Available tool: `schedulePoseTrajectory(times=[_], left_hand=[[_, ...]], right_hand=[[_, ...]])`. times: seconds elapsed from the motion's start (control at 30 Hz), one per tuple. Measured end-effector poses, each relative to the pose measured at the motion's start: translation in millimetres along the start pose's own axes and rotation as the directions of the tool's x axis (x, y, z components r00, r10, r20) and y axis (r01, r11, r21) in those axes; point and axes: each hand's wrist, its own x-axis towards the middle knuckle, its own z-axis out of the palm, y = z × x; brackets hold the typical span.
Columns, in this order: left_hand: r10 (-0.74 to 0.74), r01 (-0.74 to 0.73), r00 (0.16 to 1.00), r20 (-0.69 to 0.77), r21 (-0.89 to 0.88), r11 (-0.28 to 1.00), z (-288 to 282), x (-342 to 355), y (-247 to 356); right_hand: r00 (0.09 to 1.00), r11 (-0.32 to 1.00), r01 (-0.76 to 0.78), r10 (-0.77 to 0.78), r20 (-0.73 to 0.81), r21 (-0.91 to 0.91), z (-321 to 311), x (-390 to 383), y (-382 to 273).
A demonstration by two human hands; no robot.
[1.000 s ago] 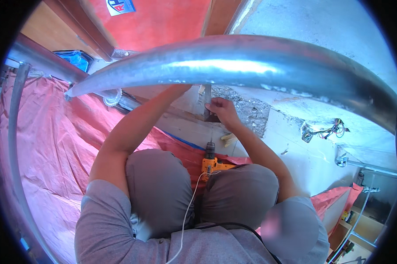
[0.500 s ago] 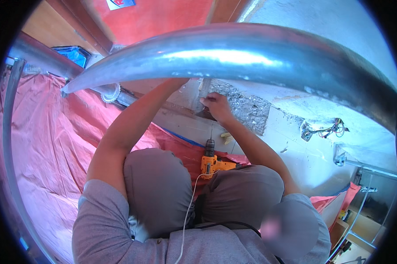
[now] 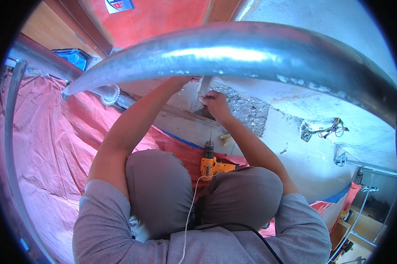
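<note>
My left hand [image 3: 184, 82] reaches up behind a large curved metal pipe [image 3: 233, 55], which hides its fingers. My right hand [image 3: 216, 104] is just below the pipe, its fingers closed in a pinch at the lower end of a narrow grey strip [image 3: 204, 86]. What those fingers hold is too small to make out. Beside this hand is a rough patch of broken concrete [image 3: 249, 108]. An orange and black power drill [image 3: 211, 166] lies in front of my knees, its thin bit pointing away from me, with a white cord [image 3: 190, 207] running over it.
Red sheeting [image 3: 49, 145] covers the floor at left. A toothed metal disc [image 3: 110, 94] stands by a rail. Loose wires [image 3: 335, 128] stick out of a wall box at right. A yellowish glove-like piece [image 3: 226, 139] lies past the drill. A blue tray [image 3: 73, 57] is at far left.
My right hand has shifted very slightly, staying pinched at the strip. My left hand remains behind the pipe. The drill has not moved from its place.
</note>
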Motion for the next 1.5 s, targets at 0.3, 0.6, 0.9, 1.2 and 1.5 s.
schedulePoseTrajectory(times=[0.3, 0.6, 0.9, 1.2, 1.5], left_hand=[[-0.016, 0.024, 0.997, -0.076, 0.107, 0.994, 40, -20, 26], [-0.041, 0.041, 0.999, 0.003, 0.098, 0.994, 9, 5, 11], [-0.030, 0.030, 1.000, -0.001, 0.130, 0.991, 10, 6, 20], [-0.026, 0.033, 0.999, -0.042, 0.173, 0.984, -7, 3, 16], [0.004, 0.015, 0.997, -0.079, 0.243, 0.970, -12, 3, 14]], right_hand=[[1.000, 1.000, -0.003, 0.003, -0.025, 0.007, -19, 3, 20], [1.000, 1.000, -0.001, 0.001, 0.010, -0.008, -10, 4, 9], [0.985, 0.975, 0.167, -0.170, -0.009, -0.144, -22, 26, 50], [0.996, 0.995, -0.085, 0.083, -0.027, -0.055, 4, 5, 13], [0.981, 0.948, -0.186, 0.194, -0.005, 0.257, 23, 15, 23]])
